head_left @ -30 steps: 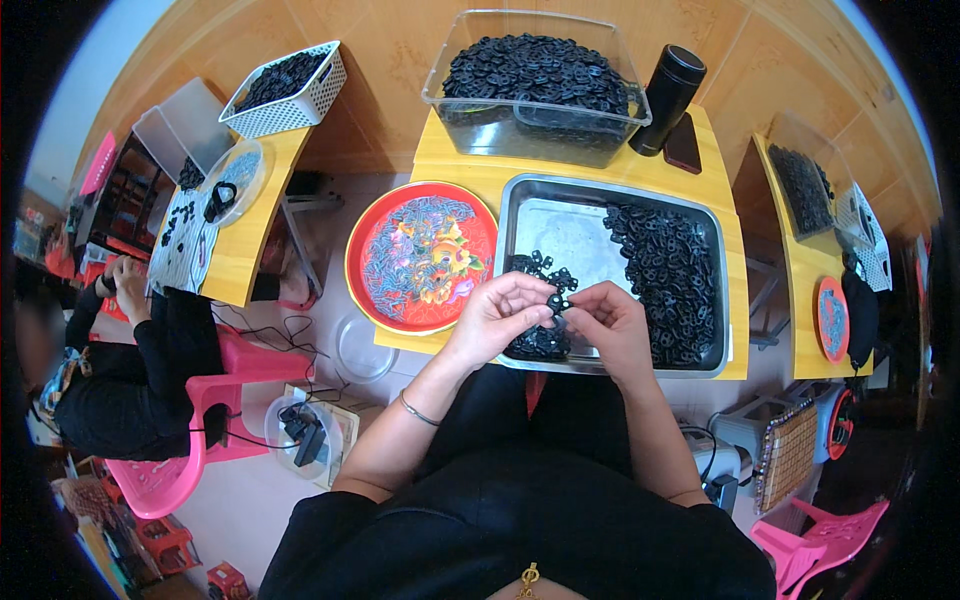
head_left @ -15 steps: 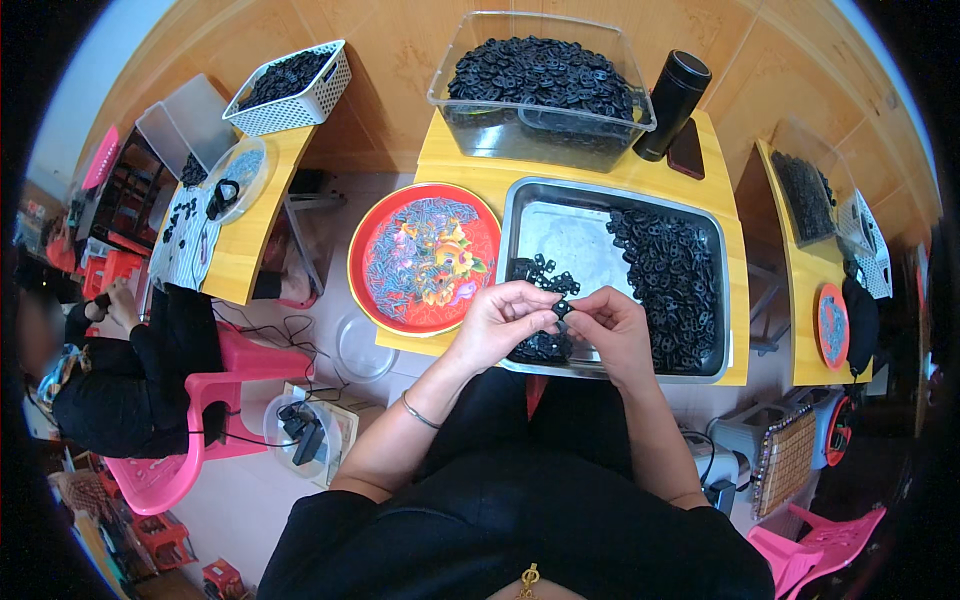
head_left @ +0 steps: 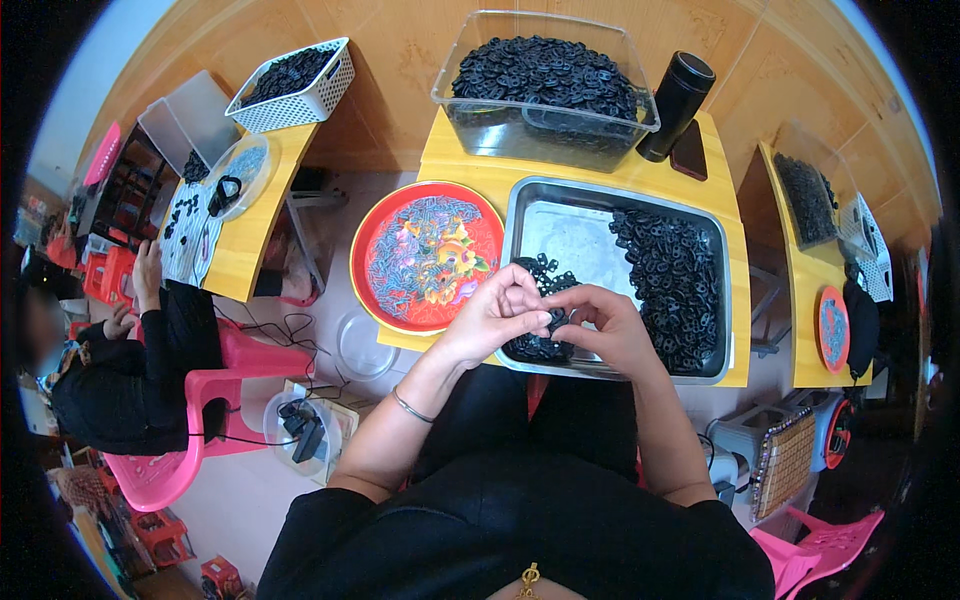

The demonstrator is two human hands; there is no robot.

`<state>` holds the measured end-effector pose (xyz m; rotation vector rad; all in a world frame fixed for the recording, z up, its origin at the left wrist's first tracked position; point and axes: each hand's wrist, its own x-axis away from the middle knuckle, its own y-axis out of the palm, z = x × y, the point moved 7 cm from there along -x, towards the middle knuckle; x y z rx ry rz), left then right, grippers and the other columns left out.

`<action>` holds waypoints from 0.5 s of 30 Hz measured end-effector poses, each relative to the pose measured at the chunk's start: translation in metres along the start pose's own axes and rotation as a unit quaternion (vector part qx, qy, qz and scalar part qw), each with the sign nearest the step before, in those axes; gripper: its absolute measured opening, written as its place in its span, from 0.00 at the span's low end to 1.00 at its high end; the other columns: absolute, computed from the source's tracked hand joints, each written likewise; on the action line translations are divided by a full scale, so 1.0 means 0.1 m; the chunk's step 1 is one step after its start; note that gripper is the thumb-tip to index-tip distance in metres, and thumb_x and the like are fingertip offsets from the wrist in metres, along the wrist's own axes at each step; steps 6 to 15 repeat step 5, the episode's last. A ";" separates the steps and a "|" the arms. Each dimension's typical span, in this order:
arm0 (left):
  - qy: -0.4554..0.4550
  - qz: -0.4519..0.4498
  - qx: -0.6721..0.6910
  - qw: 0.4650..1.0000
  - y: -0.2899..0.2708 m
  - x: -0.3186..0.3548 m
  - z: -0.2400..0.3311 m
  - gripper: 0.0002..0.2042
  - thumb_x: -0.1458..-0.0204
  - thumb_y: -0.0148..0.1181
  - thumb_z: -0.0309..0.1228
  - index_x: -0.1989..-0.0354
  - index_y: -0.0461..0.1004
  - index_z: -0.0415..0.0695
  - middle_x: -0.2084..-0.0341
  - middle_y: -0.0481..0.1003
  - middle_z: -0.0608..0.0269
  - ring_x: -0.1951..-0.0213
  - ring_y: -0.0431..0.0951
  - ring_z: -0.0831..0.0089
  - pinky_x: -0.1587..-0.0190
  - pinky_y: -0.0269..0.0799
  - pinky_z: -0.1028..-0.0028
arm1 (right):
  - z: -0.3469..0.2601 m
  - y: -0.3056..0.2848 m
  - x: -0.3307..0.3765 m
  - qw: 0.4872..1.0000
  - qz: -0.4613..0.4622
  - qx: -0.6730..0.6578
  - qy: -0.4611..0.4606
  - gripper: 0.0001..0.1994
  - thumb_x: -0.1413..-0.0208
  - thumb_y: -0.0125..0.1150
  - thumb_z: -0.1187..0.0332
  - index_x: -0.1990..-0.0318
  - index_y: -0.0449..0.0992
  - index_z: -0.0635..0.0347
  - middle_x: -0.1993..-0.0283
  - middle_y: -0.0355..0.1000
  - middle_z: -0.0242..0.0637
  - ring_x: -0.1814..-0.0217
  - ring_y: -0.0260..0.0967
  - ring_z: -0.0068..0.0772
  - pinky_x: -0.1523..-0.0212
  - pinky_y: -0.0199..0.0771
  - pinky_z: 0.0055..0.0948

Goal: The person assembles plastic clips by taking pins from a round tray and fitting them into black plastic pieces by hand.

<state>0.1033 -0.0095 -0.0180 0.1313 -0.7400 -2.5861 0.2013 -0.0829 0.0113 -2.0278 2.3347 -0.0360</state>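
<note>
Over the near left part of a metal tray (head_left: 568, 225), my two hands meet at a small black plastic piece (head_left: 557, 319). My left hand (head_left: 497, 318) pinches it between thumb and fingers. From the other side, the thumb and forefinger of my right hand (head_left: 608, 328) close on the same piece; fingertips hide part of it. A large heap of loose black oval pieces with holes (head_left: 675, 290) fills the tray's right side. A smaller group of black pieces (head_left: 540, 348) lies beneath my hands. Left of the tray, a red round floral dish (head_left: 365, 285) holds small grey metal pieces (head_left: 400, 255).
A clear bin (head_left: 545, 140) heaped with black pieces stands behind the tray, beside a black flask (head_left: 678, 105) and a phone (head_left: 688, 152). At left, a co-worker sits on a pink chair (head_left: 165, 480) by another yellow table (head_left: 240, 265). Cables (head_left: 265, 345) lie on the floor.
My hands have shifted slightly left and down, and the black piece has turned between my fingers. The co-worker's hands have moved apart, one raised toward their table.
</note>
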 end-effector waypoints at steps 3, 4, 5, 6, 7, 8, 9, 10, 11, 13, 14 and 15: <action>-0.017 -0.035 0.007 0.999 -0.01 0.00 -0.02 0.12 0.54 0.55 0.19 0.65 0.59 0.43 0.71 0.72 0.61 0.69 0.74 0.78 0.65 0.72 0.79 | 0.07 -0.01 0.00 1.000 -0.021 0.006 0.019 0.13 0.60 0.65 0.74 0.63 0.75 0.61 0.64 0.71 0.34 0.65 0.66 0.19 0.64 0.69 0.22; -0.022 -0.044 0.005 0.999 0.00 0.00 -0.03 0.12 0.54 0.55 0.19 0.65 0.59 0.43 0.71 0.72 0.60 0.68 0.74 0.77 0.65 0.73 0.79 | 0.10 -0.02 0.00 0.999 -0.028 0.010 0.013 0.14 0.61 0.65 0.74 0.62 0.75 0.59 0.64 0.71 0.34 0.64 0.66 0.19 0.64 0.69 0.22; -0.027 -0.054 0.004 0.998 0.00 0.00 -0.03 0.12 0.54 0.55 0.19 0.65 0.59 0.43 0.70 0.72 0.60 0.67 0.74 0.77 0.65 0.73 0.78 | 0.15 -0.03 0.00 0.999 -0.035 0.014 0.008 0.15 0.61 0.65 0.73 0.60 0.75 0.57 0.64 0.71 0.34 0.64 0.66 0.19 0.64 0.69 0.22; -0.027 -0.054 0.004 0.998 0.00 0.00 -0.03 0.12 0.54 0.55 0.19 0.65 0.59 0.43 0.70 0.72 0.60 0.67 0.74 0.77 0.65 0.73 0.78 | 0.15 -0.03 0.00 0.999 -0.035 0.014 0.008 0.15 0.61 0.65 0.73 0.60 0.75 0.57 0.64 0.71 0.34 0.64 0.66 0.19 0.64 0.69 0.22; -0.027 -0.054 0.004 0.998 0.00 0.00 -0.03 0.12 0.54 0.55 0.19 0.65 0.59 0.43 0.70 0.72 0.60 0.67 0.74 0.77 0.65 0.73 0.78 | 0.15 -0.03 0.00 0.999 -0.035 0.014 0.008 0.15 0.61 0.65 0.73 0.60 0.75 0.57 0.64 0.71 0.34 0.64 0.66 0.19 0.64 0.69 0.22; -0.027 -0.054 0.004 0.998 0.00 0.00 -0.03 0.12 0.54 0.55 0.19 0.65 0.59 0.43 0.70 0.72 0.60 0.67 0.74 0.77 0.65 0.73 0.78 | 0.15 -0.03 0.00 0.999 -0.035 0.014 0.008 0.15 0.61 0.65 0.73 0.60 0.75 0.57 0.64 0.71 0.34 0.64 0.66 0.19 0.64 0.69 0.22; -0.027 -0.054 0.004 0.998 0.00 0.00 -0.03 0.12 0.54 0.55 0.19 0.65 0.59 0.43 0.70 0.72 0.60 0.67 0.74 0.77 0.65 0.73 0.78 | 0.15 -0.03 0.00 0.999 -0.035 0.014 0.008 0.15 0.61 0.65 0.73 0.60 0.75 0.57 0.64 0.71 0.34 0.64 0.66 0.19 0.64 0.69 0.22; -0.027 -0.054 0.004 0.998 0.00 0.00 -0.03 0.12 0.54 0.55 0.19 0.65 0.59 0.43 0.70 0.72 0.60 0.67 0.74 0.77 0.65 0.73 0.78 | 0.15 -0.03 0.00 0.999 -0.035 0.014 0.008 0.15 0.61 0.65 0.73 0.60 0.75 0.57 0.64 0.71 0.34 0.64 0.66 0.19 0.64 0.69 0.22; -0.027 -0.054 0.004 0.998 0.00 0.00 -0.03 0.12 0.54 0.55 0.19 0.65 0.59 0.43 0.70 0.72 0.60 0.67 0.74 0.77 0.65 0.73 0.78 | 0.15 -0.03 0.00 0.999 -0.035 0.014 0.008 0.15 0.61 0.65 0.73 0.60 0.75 0.57 0.64 0.71 0.34 0.64 0.66 0.19 0.64 0.69 0.22; -0.027 -0.054 0.004 0.998 0.00 0.00 -0.03 0.12 0.54 0.55 0.19 0.65 0.59 0.43 0.70 0.72 0.60 0.67 0.74 0.77 0.65 0.73 0.78 | 0.15 -0.03 0.00 0.999 -0.035 0.014 0.008 0.15 0.61 0.65 0.73 0.60 0.75 0.57 0.64 0.71 0.34 0.64 0.66 0.19 0.64 0.69 0.22; -0.027 -0.054 0.004 0.998 0.00 0.00 -0.03 0.12 0.54 0.55 0.19 0.65 0.59 0.43 0.70 0.72 0.60 0.67 0.74 0.77 0.65 0.73 0.78 | 0.15 -0.03 0.00 0.999 -0.035 0.014 0.008 0.15 0.61 0.65 0.73 0.60 0.75 0.57 0.64 0.71 0.34 0.64 0.66 0.19 0.64 0.69 0.22; -0.027 -0.054 0.004 0.998 0.00 0.00 -0.03 0.12 0.54 0.55 0.19 0.65 0.59 0.43 0.70 0.72 0.60 0.67 0.74 0.77 0.65 0.73 0.78 | 0.15 -0.03 0.00 0.999 -0.035 0.014 0.008 0.15 0.61 0.65 0.73 0.60 0.75 0.57 0.64 0.71 0.34 0.64 0.66 0.19 0.64 0.69 0.22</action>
